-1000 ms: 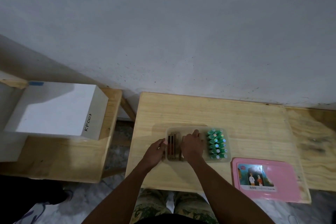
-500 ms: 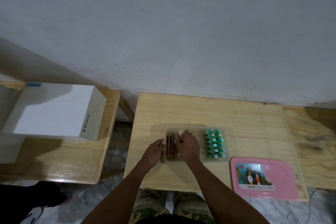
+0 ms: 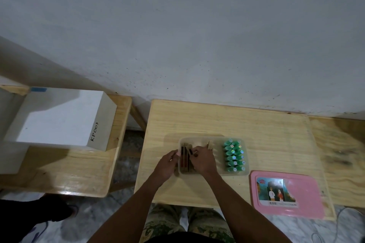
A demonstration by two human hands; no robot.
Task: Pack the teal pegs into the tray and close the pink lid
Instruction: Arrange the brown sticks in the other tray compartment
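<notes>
A clear plastic tray [image 3: 216, 140] sits near the middle of the wooden table [image 3: 266, 130]. Several teal pegs [image 3: 234, 156] stand packed in two rows in its right part. Flat wooden pieces [image 3: 185, 162] with dark and red faces stand on edge in its left part. My left hand [image 3: 167, 166] holds the tray's left wall, thumb at the rim. My right hand [image 3: 203, 161] is inside the tray over the wooden pieces, fingertips pinching a dark-tipped piece; what lies under the palm is hidden. The pink lid [image 3: 305, 193] lies flat on the table at the right front, apart from the tray.
A white box [image 3: 59, 118] marked KP003 rests on a lower wooden bench [image 3: 75, 171] to the left, across a gap. A grey wall stands right behind the table. Another wooden surface [image 3: 343, 144] adjoins on the right. My knees show below the front edge.
My right hand slid left from the tray's middle onto the wooden pieces and closed its fingertips on one. My left hand stayed at the tray's left wall.
</notes>
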